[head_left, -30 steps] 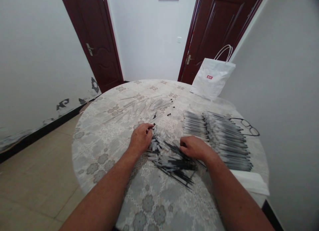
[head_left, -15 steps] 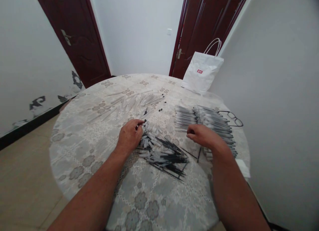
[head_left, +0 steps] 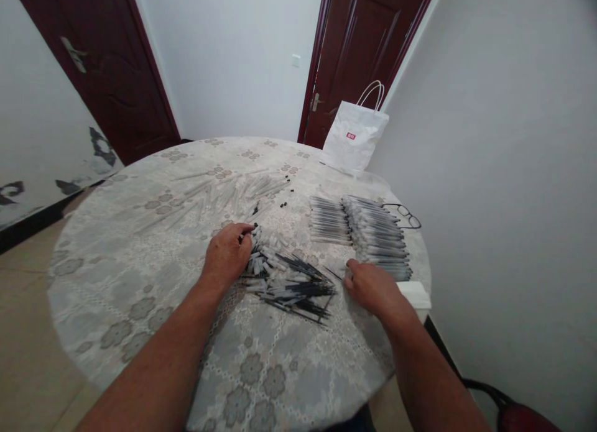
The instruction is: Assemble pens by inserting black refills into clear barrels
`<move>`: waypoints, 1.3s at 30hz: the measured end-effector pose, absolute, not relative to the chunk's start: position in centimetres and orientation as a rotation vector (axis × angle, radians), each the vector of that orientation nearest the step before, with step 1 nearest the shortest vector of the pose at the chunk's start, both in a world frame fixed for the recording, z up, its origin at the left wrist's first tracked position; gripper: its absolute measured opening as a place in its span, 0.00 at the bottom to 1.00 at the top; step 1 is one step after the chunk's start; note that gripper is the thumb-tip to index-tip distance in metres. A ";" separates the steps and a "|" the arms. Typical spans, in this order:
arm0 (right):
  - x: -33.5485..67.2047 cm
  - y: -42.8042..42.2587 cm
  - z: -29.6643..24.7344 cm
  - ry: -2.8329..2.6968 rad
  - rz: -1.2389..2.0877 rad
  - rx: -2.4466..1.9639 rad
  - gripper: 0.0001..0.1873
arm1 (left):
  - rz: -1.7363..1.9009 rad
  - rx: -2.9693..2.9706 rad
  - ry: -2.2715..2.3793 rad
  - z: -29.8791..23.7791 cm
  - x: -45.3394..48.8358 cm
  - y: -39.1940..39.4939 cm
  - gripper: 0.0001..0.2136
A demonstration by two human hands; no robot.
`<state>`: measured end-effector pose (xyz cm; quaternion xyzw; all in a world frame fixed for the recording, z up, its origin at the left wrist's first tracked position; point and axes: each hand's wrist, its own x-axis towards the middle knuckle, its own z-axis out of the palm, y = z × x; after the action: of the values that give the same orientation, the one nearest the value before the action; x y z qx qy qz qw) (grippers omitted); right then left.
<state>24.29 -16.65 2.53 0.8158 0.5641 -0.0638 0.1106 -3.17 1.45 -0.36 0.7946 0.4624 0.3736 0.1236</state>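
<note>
My left hand [head_left: 227, 253] is closed in a pinch, with a small black pen part [head_left: 255, 224] at its fingertips. It rests against a heap of short whitish pen pieces [head_left: 261, 258]. Dark, thin pen refills [head_left: 305, 289] with pale ends lie beside that heap. My right hand [head_left: 373, 287] is low over the cloth with thumb and fingers together. A lone black refill [head_left: 333, 273] runs under its fingertips, and the fingers hide the far end. Just beyond are rows of assembled pens [head_left: 380, 233] and a smaller row [head_left: 329, 220].
Clear pen barrels [head_left: 228, 193] lie scattered at the back left, near several tiny black bits [head_left: 283, 204]. A white paper bag [head_left: 355, 137] stands at the back right. Glasses [head_left: 405, 214] and a white folded sheet [head_left: 415, 294] lie by the right edge of the round table [head_left: 135, 258].
The view has shifted, so the table sits further left. My right hand has come down nearer to me, from beside the pen rows onto the loose refill. My left hand keeps its pinch.
</note>
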 end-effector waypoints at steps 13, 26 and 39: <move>25.1 -16.8 -0.2 1.931 -0.180 2.470 0.10 | 1.040 2.369 1.327 -0.9 -3.1 1.7 0.13; 22.4 -12.1 0.8 2.276 -0.354 2.209 0.07 | 1.077 2.455 1.312 -1.3 -3.4 2.0 0.11; 19.8 -7.0 0.7 2.645 -0.394 2.047 0.08 | 0.993 2.580 1.481 -2.5 -4.1 2.7 0.11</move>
<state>19.77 -7.03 0.68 0.6039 0.7804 -0.1163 -0.1131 -4.07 2.73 -2.50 0.8227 0.4722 0.3165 0.0027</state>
